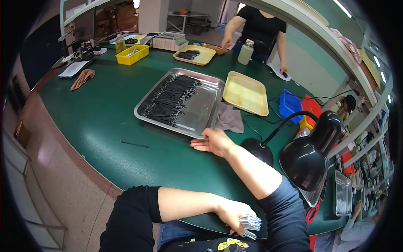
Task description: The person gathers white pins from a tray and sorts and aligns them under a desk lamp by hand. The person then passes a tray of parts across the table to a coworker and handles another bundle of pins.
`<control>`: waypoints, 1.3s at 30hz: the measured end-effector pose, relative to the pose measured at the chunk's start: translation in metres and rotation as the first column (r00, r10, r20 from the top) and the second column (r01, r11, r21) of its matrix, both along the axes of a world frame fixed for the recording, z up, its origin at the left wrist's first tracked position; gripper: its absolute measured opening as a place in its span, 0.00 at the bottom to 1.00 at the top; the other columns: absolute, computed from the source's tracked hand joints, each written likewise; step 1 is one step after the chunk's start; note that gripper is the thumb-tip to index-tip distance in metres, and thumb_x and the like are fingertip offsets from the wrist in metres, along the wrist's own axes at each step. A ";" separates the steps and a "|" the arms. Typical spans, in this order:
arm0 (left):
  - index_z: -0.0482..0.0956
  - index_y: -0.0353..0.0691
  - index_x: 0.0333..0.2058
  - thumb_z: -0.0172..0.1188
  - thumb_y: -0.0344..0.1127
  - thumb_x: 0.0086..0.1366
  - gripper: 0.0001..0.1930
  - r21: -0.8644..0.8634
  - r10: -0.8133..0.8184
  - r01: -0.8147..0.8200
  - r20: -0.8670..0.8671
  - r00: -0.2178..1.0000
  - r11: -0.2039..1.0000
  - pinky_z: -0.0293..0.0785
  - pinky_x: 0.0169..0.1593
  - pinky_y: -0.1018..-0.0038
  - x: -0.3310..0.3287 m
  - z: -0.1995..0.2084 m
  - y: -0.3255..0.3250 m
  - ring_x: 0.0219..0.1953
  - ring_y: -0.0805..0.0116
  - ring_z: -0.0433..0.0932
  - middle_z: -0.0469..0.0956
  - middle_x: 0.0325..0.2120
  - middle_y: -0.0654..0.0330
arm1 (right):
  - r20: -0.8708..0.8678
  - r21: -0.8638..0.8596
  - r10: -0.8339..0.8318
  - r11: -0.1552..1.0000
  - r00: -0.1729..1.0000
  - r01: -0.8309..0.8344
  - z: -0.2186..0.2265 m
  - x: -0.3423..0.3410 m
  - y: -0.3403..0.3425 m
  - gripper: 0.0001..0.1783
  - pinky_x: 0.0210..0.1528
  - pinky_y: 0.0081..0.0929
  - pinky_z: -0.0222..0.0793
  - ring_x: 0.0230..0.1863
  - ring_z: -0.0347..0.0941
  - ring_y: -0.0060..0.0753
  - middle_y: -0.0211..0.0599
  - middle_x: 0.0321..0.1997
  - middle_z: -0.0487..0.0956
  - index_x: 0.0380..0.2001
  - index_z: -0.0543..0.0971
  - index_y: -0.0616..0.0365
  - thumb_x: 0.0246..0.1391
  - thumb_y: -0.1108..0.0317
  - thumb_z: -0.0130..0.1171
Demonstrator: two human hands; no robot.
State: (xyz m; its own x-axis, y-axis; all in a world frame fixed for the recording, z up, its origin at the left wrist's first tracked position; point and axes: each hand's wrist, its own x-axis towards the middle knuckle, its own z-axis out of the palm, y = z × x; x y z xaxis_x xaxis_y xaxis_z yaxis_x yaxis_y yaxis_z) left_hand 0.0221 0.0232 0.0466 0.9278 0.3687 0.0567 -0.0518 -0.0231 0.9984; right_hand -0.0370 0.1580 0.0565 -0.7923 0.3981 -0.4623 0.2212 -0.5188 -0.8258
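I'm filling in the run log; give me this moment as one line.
left hand: holds rod bundle at table edge | right hand: flat on table, touching steel tray of black rods

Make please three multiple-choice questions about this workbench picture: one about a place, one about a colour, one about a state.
1. Where does the right hand rest?
A. at the near edge of the steel tray
B. on the black desk lamp
C. inside the yellow bin

2. What colour is the table top?
A. white
B. dark green
C. red

3. What is the state of the left hand?
A. open and empty
B. flat on the table
C. closed around a bundle of thin rods

Answers: 1 A, its fingers lie at the tray's rim; 2 B, the bare surface is green; 3 C, rod ends fan out from the fist.
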 end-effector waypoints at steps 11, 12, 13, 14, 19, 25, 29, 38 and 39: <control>0.68 0.36 0.32 0.56 0.32 0.52 0.10 -0.059 0.015 -0.021 -0.096 0.995 0.998 0.65 0.20 0.82 -0.003 0.012 -0.001 0.17 0.78 0.71 0.73 0.16 0.63 | -0.054 0.091 -0.082 0.992 0.995 0.087 0.017 0.048 -0.016 0.25 0.34 0.29 0.71 0.34 0.72 0.38 0.53 0.39 0.71 0.52 0.50 0.68 0.57 0.61 0.38; 0.68 0.37 0.32 0.56 0.33 0.52 0.10 -0.067 0.016 -0.023 -0.104 0.994 0.998 0.65 0.20 0.82 -0.004 0.012 0.000 0.17 0.78 0.71 0.73 0.16 0.63 | -0.038 0.125 -0.045 0.991 0.998 0.050 0.016 0.049 -0.017 0.26 0.33 0.28 0.72 0.33 0.72 0.37 0.52 0.38 0.72 0.53 0.50 0.69 0.57 0.61 0.39; 0.68 0.37 0.32 0.56 0.33 0.52 0.10 -0.073 0.018 -0.026 -0.106 0.994 0.997 0.65 0.20 0.82 -0.004 0.012 0.000 0.17 0.78 0.71 0.73 0.16 0.63 | -0.021 0.155 -0.004 0.988 1.000 0.007 0.015 0.049 -0.020 0.28 0.33 0.27 0.72 0.33 0.73 0.36 0.52 0.38 0.72 0.53 0.49 0.69 0.57 0.61 0.39; 0.69 0.37 0.32 0.56 0.33 0.51 0.10 -0.064 0.019 -0.026 -0.115 0.993 0.998 0.65 0.20 0.82 -0.004 0.013 0.000 0.17 0.78 0.71 0.73 0.15 0.63 | -0.022 0.148 -0.001 0.989 1.000 0.004 0.013 0.050 -0.022 0.28 0.33 0.27 0.72 0.33 0.73 0.36 0.52 0.38 0.72 0.53 0.49 0.69 0.57 0.61 0.39; 0.69 0.37 0.31 0.57 0.33 0.51 0.10 -0.073 0.034 -0.041 -0.090 0.995 0.996 0.65 0.20 0.82 -0.003 0.009 0.002 0.16 0.78 0.70 0.73 0.15 0.63 | 0.023 0.323 0.127 0.938 0.992 -0.128 0.005 0.049 -0.023 0.28 0.33 0.23 0.72 0.32 0.73 0.35 0.51 0.34 0.72 0.51 0.53 0.72 0.56 0.59 0.42; 0.69 0.37 0.29 0.57 0.31 0.51 0.08 -0.091 0.012 -0.019 -0.074 0.997 0.996 0.65 0.18 0.82 -0.006 0.013 0.003 0.15 0.78 0.70 0.73 0.15 0.63 | -0.024 0.160 0.024 0.987 0.999 -0.020 0.005 0.025 -0.004 0.33 0.31 0.29 0.74 0.33 0.74 0.42 0.57 0.36 0.72 0.46 0.57 0.73 0.55 0.47 0.39; 0.68 0.36 0.29 0.57 0.30 0.50 0.08 -0.094 -0.026 0.024 -0.022 0.999 0.995 0.65 0.17 0.83 -0.004 0.005 0.003 0.15 0.78 0.71 0.72 0.15 0.62 | 0.091 0.120 0.048 0.991 0.995 -0.059 0.002 -0.001 0.010 0.21 0.30 0.30 0.76 0.30 0.74 0.45 0.57 0.32 0.73 0.40 0.62 0.77 0.54 0.64 0.42; 0.68 0.37 0.29 0.59 0.30 0.50 0.09 -0.143 -0.071 0.076 0.039 0.997 0.987 0.64 0.17 0.84 -0.002 -0.001 0.006 0.16 0.79 0.71 0.72 0.16 0.63 | -0.169 -0.024 -0.035 0.999 0.985 0.031 0.025 -0.011 -0.003 0.16 0.39 0.35 0.74 0.38 0.72 0.51 0.57 0.38 0.69 0.40 0.60 0.79 0.50 0.75 0.36; 0.68 0.37 0.29 0.59 0.30 0.50 0.09 -0.141 -0.071 0.076 0.038 0.997 0.987 0.64 0.17 0.84 -0.003 -0.001 0.006 0.16 0.79 0.71 0.72 0.16 0.63 | -0.198 -0.035 -0.069 0.997 0.978 0.063 0.028 -0.013 -0.005 0.16 0.40 0.36 0.74 0.39 0.71 0.51 0.57 0.39 0.69 0.40 0.60 0.79 0.50 0.75 0.36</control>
State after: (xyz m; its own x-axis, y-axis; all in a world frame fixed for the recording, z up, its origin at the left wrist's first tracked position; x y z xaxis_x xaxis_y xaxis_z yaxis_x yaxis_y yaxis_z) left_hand 0.0192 0.0292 0.0461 0.9511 0.3062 0.0394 -0.0809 0.1239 0.9890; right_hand -0.0498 0.1533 0.0849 -0.8420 0.4416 -0.3099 0.0186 -0.5503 -0.8347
